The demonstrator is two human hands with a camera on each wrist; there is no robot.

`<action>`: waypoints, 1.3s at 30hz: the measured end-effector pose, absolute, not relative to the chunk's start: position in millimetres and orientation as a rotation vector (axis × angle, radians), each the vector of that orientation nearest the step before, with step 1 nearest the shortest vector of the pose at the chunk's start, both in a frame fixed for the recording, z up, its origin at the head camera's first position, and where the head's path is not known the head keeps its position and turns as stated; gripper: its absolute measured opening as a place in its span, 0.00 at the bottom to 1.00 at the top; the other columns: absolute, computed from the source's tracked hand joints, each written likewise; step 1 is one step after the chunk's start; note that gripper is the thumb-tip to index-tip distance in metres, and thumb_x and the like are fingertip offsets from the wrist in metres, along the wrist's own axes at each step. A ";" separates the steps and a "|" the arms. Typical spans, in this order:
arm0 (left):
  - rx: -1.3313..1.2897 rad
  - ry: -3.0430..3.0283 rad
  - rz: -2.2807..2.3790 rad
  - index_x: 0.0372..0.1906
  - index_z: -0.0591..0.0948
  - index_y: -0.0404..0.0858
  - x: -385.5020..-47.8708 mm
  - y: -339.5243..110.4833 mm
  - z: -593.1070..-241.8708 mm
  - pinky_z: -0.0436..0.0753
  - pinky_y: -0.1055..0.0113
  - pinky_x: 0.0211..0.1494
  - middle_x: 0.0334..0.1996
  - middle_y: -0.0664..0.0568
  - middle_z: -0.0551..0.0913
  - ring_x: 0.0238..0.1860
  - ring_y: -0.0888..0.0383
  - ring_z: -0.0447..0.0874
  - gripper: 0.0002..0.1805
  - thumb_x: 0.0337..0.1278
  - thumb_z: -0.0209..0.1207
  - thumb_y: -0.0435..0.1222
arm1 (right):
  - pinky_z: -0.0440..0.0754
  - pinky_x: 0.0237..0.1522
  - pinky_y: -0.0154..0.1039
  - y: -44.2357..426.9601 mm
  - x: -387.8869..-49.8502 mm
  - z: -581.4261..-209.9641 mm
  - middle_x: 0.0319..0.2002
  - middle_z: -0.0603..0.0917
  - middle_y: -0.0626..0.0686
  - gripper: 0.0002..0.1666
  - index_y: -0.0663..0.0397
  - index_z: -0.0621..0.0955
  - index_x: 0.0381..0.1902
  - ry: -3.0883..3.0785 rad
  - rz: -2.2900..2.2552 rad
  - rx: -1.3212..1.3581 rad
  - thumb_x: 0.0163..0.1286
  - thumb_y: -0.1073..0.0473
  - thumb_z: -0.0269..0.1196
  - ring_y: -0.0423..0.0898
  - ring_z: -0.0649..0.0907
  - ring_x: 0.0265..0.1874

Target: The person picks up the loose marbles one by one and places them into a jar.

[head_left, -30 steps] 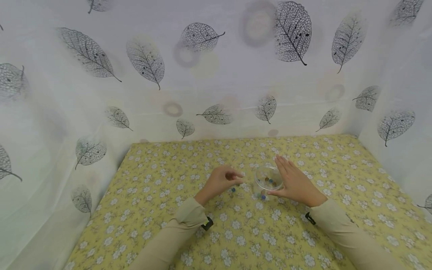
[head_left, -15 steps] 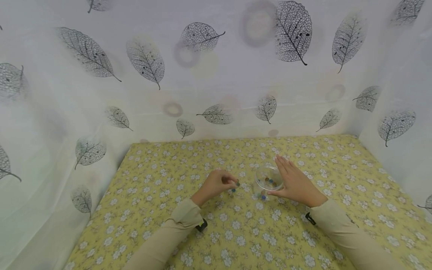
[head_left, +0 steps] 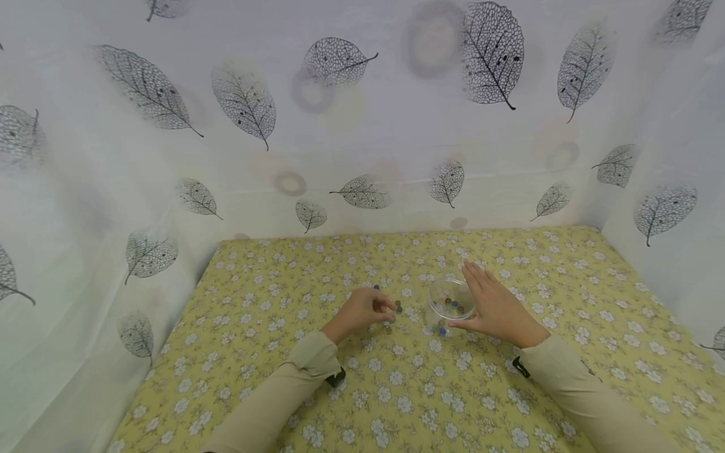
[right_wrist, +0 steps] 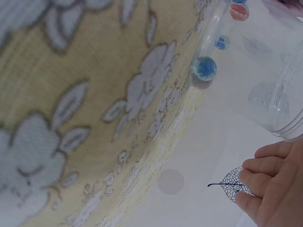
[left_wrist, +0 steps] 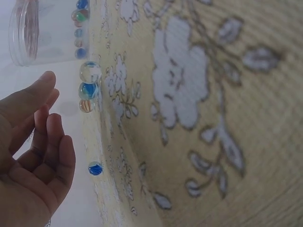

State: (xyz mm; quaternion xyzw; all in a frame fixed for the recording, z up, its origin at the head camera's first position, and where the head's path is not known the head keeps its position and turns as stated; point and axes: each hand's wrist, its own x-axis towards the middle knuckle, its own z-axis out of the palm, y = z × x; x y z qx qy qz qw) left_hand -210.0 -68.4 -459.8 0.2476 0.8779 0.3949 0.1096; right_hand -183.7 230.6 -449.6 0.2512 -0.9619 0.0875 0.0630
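Note:
My left hand point(head_left: 360, 309) is low over the cloth, thumb and index finger extended and the other fingers loosely bent; the left wrist view shows nothing between them. Close to its fingertips lie a clear marble point(left_wrist: 90, 72), a blue-green marble point(left_wrist: 88, 91) and an orange-striped marble point(left_wrist: 86, 105). Past the hand's far side sits a blue marble point(head_left: 376, 287). My right hand point(head_left: 498, 308) holds a clear plastic jar point(head_left: 432, 308), thumb on the near side and fingers along the far side. Upright and lidless, the jar has several marbles point(right_wrist: 204, 68) at its bottom.
A yellow floral cloth point(head_left: 272, 352) covers the table. White sheeting printed with dark leaves point(head_left: 362, 145) hangs behind it and at both sides. Black wrist straps point(head_left: 521, 366) show at the sleeves.
My left hand has drawn back slightly to the left, away from the jar. Marbles now show beside its fingertips, and a blue one beyond its far side. The right hand and jar stay put.

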 end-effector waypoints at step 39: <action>0.778 2.594 0.941 0.29 0.87 0.43 -221.7 -60.4 -471.3 0.76 0.75 0.28 0.20 0.58 0.81 0.21 0.67 0.75 0.03 0.45 0.69 0.34 | 0.53 0.70 0.59 230.2 -183.1 -449.2 0.73 0.50 0.67 0.69 0.65 0.48 0.73 -2.905 0.274 0.759 0.51 0.24 0.60 0.64 0.55 0.71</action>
